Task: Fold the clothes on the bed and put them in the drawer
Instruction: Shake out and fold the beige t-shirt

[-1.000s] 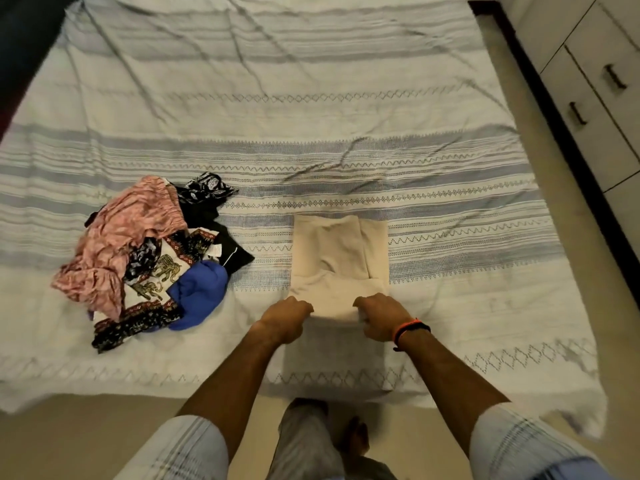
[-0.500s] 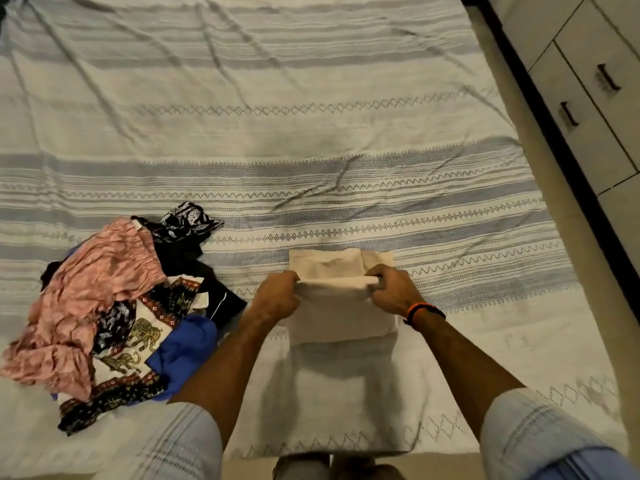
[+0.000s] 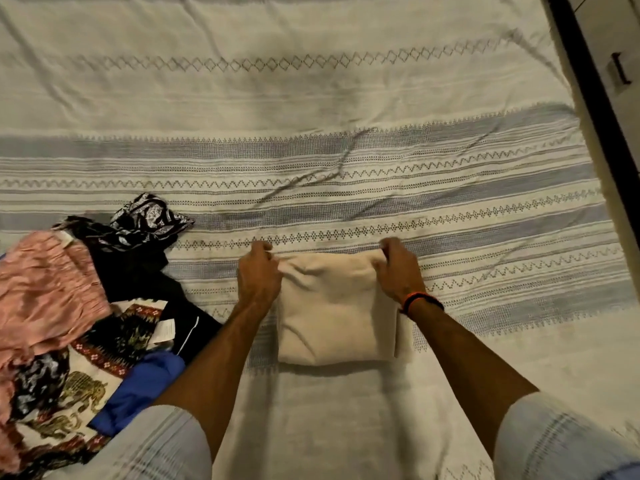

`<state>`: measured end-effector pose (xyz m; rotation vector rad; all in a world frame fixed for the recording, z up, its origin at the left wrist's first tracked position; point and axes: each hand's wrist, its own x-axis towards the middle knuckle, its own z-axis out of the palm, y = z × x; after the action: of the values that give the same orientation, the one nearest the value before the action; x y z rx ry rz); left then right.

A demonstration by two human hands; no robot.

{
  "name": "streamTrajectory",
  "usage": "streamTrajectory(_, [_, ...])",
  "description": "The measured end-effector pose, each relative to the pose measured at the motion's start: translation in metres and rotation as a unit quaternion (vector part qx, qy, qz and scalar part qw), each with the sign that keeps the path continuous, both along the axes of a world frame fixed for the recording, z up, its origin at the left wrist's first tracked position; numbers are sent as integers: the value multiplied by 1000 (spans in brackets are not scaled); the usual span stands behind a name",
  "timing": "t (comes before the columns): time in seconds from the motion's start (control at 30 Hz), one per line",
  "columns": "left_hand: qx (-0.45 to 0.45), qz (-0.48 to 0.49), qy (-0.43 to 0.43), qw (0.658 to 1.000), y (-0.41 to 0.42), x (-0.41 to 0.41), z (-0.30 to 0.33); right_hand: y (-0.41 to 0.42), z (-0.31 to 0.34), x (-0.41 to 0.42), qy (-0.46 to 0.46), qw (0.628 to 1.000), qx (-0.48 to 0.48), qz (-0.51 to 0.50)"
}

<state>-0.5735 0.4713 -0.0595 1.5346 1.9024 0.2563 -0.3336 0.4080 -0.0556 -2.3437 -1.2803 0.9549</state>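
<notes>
A folded beige garment [image 3: 334, 313] lies flat on the bed [image 3: 311, 98], near its front edge and roughly central in the view, forming a compact rectangle with one narrow layer protruding along its right side. The left hand [image 3: 259, 277] is at the far left corner of the garment, fingers curled and pinching the cloth at that corner. The right hand [image 3: 398, 268] is at the far right corner, fingers likewise curled round the fabric edge; an orange and black wristband [image 3: 420, 302] sits on that wrist. Both forearms extend from rolled pale striped sleeves [image 3: 166, 445]. To the left of the garment, apart from it, a pile of unfolded clothes [image 3: 79, 327] rests on the bed: a pink crinkled piece, a black and white patterned piece, a black item, an elephant-print cloth and a blue item at the near side. At the upper right, beyond the bed's dark frame, part of a drawer front with a dark handle [image 3: 620, 69] is visible.
</notes>
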Motion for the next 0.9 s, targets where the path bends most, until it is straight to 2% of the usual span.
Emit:
streamTrajectory(0.1, [78,-45,28,996,-7,10,-15,5,-16,-9,-69,994,65,51])
streamTrajectory(0.17, [84,-121,25,989,-31,15,-29,-10,-26,-26,-101,982,97,130])
streamTrajectory(0.27, [74,-254,56,963,-71,23,-54,-48,-50,-52,-127,964,91,217])
streamTrajectory(0.33, [63,-294,95,949,-85,29,-70,-62,-67,-56,-148,956,64,244])
streamTrajectory(0.4, [43,-304,112,945,-91,30,-84,-65,-78,-51,-156,952,62,256])
streamTrajectory(0.63, [94,-288,101,948,-91,17,-110,-56,-98,-33,-184,938,75,285])
streamTrajectory(0.77, [98,-272,108,951,-96,10,-123,-61,-109,-28,-201,945,71,248])
streamTrajectory(0.9, [94,-258,100,956,-94,8,-110,-62,-100,-33,-173,958,79,215])
